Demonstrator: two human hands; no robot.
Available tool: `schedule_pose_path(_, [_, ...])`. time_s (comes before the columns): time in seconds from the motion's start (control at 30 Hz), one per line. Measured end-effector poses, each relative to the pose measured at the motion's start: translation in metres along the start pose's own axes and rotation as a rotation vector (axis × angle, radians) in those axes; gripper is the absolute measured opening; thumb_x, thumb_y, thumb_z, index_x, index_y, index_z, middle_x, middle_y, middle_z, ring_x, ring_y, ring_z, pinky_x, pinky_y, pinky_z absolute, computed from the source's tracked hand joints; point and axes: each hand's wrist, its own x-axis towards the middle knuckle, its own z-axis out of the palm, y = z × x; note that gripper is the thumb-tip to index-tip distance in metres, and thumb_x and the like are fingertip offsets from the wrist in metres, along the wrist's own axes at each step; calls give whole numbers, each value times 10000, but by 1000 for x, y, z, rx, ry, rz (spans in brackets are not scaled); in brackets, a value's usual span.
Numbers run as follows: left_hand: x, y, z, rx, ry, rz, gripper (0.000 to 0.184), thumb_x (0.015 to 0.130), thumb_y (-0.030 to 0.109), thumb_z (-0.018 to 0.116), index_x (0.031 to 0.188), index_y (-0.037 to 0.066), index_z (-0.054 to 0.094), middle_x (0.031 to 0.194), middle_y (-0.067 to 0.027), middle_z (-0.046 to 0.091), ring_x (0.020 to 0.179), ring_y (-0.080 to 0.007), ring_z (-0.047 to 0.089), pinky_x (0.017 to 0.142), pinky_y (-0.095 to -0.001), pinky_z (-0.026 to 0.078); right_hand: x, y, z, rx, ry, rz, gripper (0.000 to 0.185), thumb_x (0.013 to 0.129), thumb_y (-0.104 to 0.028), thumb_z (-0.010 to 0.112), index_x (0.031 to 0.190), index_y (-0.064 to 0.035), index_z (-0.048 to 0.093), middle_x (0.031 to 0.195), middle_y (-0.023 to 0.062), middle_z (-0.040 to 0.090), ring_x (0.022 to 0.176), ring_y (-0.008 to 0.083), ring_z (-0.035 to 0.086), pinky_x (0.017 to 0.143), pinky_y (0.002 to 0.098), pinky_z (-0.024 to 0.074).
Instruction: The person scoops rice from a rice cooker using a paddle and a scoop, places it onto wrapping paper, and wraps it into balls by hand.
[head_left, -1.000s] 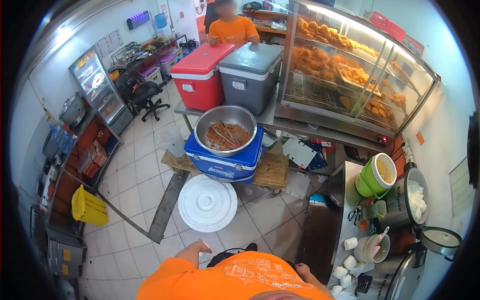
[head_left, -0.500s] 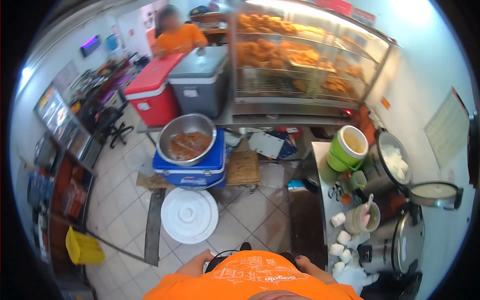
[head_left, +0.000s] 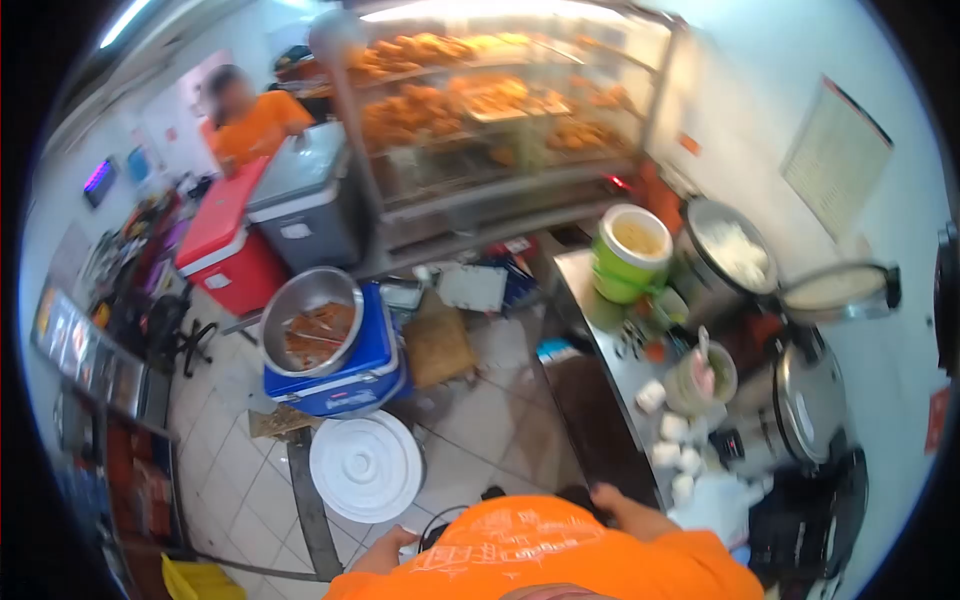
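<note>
At the bottom, my left hand hangs beside my orange shirt, below the round white lid; something small and white shows at its fingers, too small to name. My right hand is low on the other side, near the edge of the metal counter, its fingers partly visible and blurred. Farther off, a steel bowl with reddish-brown food and a utensil in it stands on a blue cooler.
Wrapped white packets, a green-and-white container and rice cookers line the right counter. Ahead are a glass case of fried food, red and grey coolers, and a person in orange.
The view has turned to the right, so the coolers, bowl and lid now appear farther left. The right counter appears closer to the middle. Both my hands remain low at my sides.
</note>
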Motion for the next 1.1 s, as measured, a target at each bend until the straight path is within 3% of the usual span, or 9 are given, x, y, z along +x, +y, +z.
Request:
schedule_pose_path(0.07, [33, -22, 5, 24, -65, 41, 1101, 630, 431, 962, 1427, -119, 439, 1381, -239, 608, 1207, -362, 642, 841, -484, 606, 5, 7, 13, 81, 105, 112, 363, 938, -300, 546, 1060, -24, 748, 1152, 261, 707, 1068, 425, 691, 941, 510, 553])
schedule_pose_path(0.13, [48, -31, 2, 42, -57, 57, 1105, 626, 429, 963, 1428, -121, 437, 1379, -243, 608, 1209, -362, 641, 850, -481, 602, -18, -31, -21, -111, -111, 25, 377, 932, -295, 526, 1054, -23, 757, 1151, 263, 706, 1044, 424, 697, 909, 514, 561])
schedule_pose_path(0.2, [47, -32, 0, 24, -47, 52, 1109, 623, 427, 965, 1428, -122, 435, 1377, -246, 608, 1210, -362, 641, 860, -478, 599, -3, -23, -1, 104, -22, 189, 336, 905, -272, 554, 1062, -62, 765, 1123, 236, 721, 1041, 394, 706, 907, 501, 562])
schedule_pose_path(0.33, [39, -23, -12, -10, 0, 56, 1117, 616, 422, 968, 1428, -125, 430, 1373, -253, 608, 1213, -362, 639, 878, -471, 592, -28, -54, -29, 272, 39, 274, 351, 892, -262, 588, 1164, -105, 745, 1215, 188, 719, 1149, 370, 678, 1018, 455, 523])
schedule_pose_path(0.67, [77, -22, -27, 33, -10, 134, 1137, 599, 411, 975, 1429, -133, 420, 1363, -270, 608, 1220, -361, 634, 925, -456, 576, -32, -54, -29, 315, 4, 335, 366, 875, -244, 613, 1182, -90, 739, 1218, 199, 718, 1164, 377, 672, 1015, 454, 525])
schedule_pose_path(0.8, [28, -1, -25, -75, 145, 85, 1141, 581, 416, 976, 1411, -141, 424, 1319, -302, 617, 1220, -358, 633, 972, -427, 550, 15, -77, -49, -15, -149, 116, 354, 883, -237, 613, 1166, -63, 735, 1203, 229, 712, 1147, 392, 674, 1003, 466, 531])
schedule_pose_path(0.87, [10, 9, -26, -73, 162, 92, 1121, 596, 427, 967, 1409, -128, 430, 1315, -290, 621, 1223, -361, 632, 946, -437, 564, 42, -117, -97, 229, 56, -73, 373, 912, -224, 609, 1196, -5, 710, 1221, 257, 700, 1174, 406, 662, 1018, 459, 523])
schedule_pose_path(1.0, [-9, 14, -7, -208, 118, 37, 1109, 608, 452, 953, 1423, -95, 437, 1337, -265, 617, 1207, -375, 641, 912, -464, 582, 73, -296, -244, 300, 310, -421, 449, 956, -205, 621, 1369, -35, 585, 1205, 250, 705, 1116, 398, 683, 967, 451, 541])
schedule_pose_path(1.1, [-24, 11, 12, -206, 88, 27, 1157, 608, 454, 945, 1474, -76, 392, 1341, -267, 609, 1216, -375, 624, 920, -496, 580, 49, -430, -332, 401, 238, -683, 605, 962, -205, 631, 1527, -84, 450, 1063, 167, 738, 970, 320, 707, 883, 408, 549])
